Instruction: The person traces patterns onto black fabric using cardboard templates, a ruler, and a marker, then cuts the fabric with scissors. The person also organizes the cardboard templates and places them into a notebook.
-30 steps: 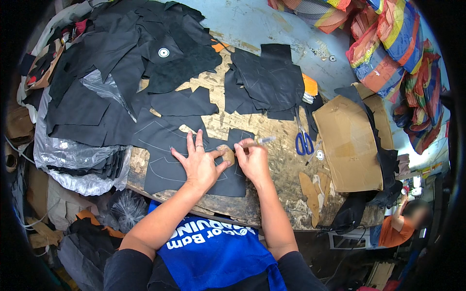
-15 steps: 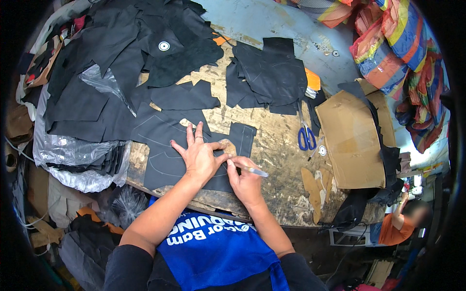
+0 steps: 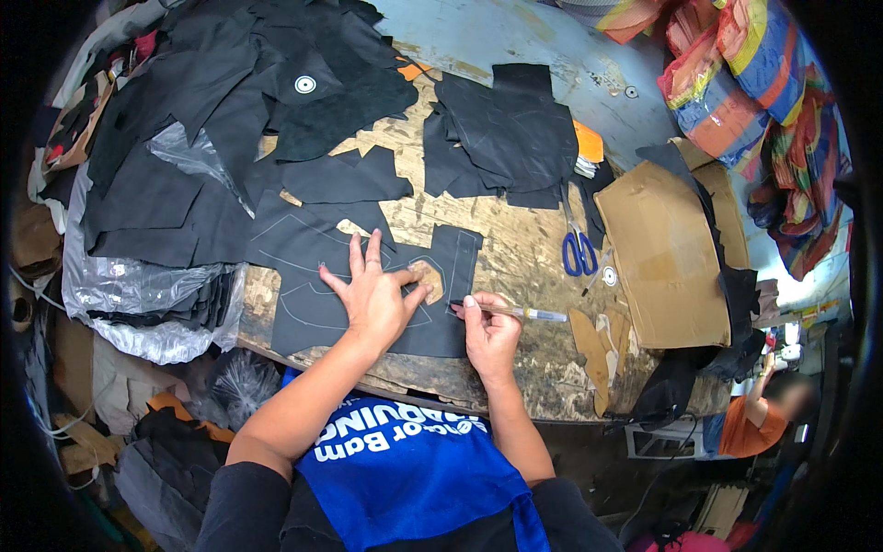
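A black leather-like sheet (image 3: 317, 299) with pale drawn outlines lies at the table's near edge. My left hand (image 3: 375, 293) rests on it, fingers spread and pressing flat. Thumb and forefinger lie beside a tan patch (image 3: 429, 281) edged by a pale line; whether that is an opening or a separate piece I cannot tell. In my right hand (image 3: 491, 333) is a slim pen (image 3: 543, 315), pinched between thumb and fingers. Its dark tip touches the sheet's right part, near a drawn line, and its pale end points right.
Piled black sheets (image 3: 212, 83) cover the left of the worn wooden table (image 3: 524, 258). Black cut pieces (image 3: 510, 129) lie at the back. Blue-handled scissors (image 3: 579, 254), a tape roll (image 3: 609, 276), tan scraps (image 3: 589, 345) and cardboard (image 3: 662, 258) are on the right. A person in orange (image 3: 754, 423) is beyond.
My right hand has moved right with the pen, away from my left fingers. The pen now lies flatter and points more to the right. My left hand stays in place on the sheet.
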The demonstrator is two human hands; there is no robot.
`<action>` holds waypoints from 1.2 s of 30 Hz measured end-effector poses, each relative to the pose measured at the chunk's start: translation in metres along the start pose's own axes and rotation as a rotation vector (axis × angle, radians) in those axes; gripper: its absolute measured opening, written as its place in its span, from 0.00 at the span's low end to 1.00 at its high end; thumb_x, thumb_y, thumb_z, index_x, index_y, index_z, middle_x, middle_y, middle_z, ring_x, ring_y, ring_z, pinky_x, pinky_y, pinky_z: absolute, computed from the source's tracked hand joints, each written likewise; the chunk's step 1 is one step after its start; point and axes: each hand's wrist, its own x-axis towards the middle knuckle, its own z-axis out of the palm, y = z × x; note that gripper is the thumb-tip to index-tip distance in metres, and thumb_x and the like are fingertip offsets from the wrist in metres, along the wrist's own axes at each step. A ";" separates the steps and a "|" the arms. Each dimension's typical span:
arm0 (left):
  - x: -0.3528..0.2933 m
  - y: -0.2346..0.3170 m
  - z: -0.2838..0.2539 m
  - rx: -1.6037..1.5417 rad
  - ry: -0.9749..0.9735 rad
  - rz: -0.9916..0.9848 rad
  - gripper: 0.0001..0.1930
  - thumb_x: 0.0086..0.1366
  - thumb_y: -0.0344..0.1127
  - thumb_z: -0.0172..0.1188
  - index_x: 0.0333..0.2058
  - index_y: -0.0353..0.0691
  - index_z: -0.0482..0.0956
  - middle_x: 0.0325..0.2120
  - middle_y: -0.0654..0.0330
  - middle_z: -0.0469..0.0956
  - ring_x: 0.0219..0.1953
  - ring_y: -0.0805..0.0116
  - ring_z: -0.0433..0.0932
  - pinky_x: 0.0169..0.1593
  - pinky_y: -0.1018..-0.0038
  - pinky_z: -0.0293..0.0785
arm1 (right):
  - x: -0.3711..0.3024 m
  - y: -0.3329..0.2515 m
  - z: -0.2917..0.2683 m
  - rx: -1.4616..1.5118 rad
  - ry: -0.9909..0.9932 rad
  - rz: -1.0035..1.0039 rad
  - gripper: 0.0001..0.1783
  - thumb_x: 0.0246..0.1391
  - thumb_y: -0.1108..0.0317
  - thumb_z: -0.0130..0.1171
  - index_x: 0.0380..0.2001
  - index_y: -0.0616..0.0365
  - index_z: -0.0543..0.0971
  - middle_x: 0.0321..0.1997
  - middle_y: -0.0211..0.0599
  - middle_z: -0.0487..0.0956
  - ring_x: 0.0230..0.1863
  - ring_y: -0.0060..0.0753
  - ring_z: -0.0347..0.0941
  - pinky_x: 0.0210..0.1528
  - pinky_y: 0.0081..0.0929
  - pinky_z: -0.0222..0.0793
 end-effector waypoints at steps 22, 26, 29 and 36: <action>-0.096 -0.021 -0.043 -0.040 -0.215 0.301 0.22 0.59 0.42 0.58 0.51 0.39 0.74 0.58 0.50 0.63 0.67 0.54 0.52 0.59 0.30 0.36 | 0.026 0.022 0.017 -0.152 -0.064 -0.147 0.05 0.58 0.73 0.54 0.32 0.65 0.76 0.30 0.33 0.81 0.27 0.11 0.68 0.29 0.12 0.65; -0.092 -0.034 -0.040 0.084 -0.398 0.591 0.19 0.60 0.42 0.57 0.47 0.36 0.77 0.55 0.51 0.67 0.66 0.57 0.54 0.59 0.29 0.35 | 0.024 0.022 0.008 0.010 -0.095 -0.065 0.06 0.60 0.72 0.53 0.31 0.65 0.74 0.32 0.37 0.81 0.28 0.15 0.72 0.32 0.14 0.69; -0.092 -0.031 -0.035 0.105 -0.392 0.670 0.22 0.58 0.47 0.59 0.47 0.38 0.77 0.56 0.52 0.66 0.66 0.54 0.55 0.59 0.30 0.34 | 0.016 0.022 -0.007 0.142 -0.001 0.010 0.07 0.60 0.72 0.53 0.32 0.66 0.74 0.32 0.41 0.81 0.30 0.21 0.75 0.36 0.18 0.73; -0.093 0.010 -0.011 0.147 -0.487 0.723 0.36 0.55 0.55 0.61 0.57 0.37 0.67 0.57 0.45 0.63 0.64 0.48 0.55 0.61 0.37 0.45 | -0.022 0.019 -0.038 0.227 0.108 0.061 0.08 0.60 0.71 0.53 0.38 0.67 0.73 0.30 0.40 0.79 0.33 0.29 0.79 0.38 0.24 0.76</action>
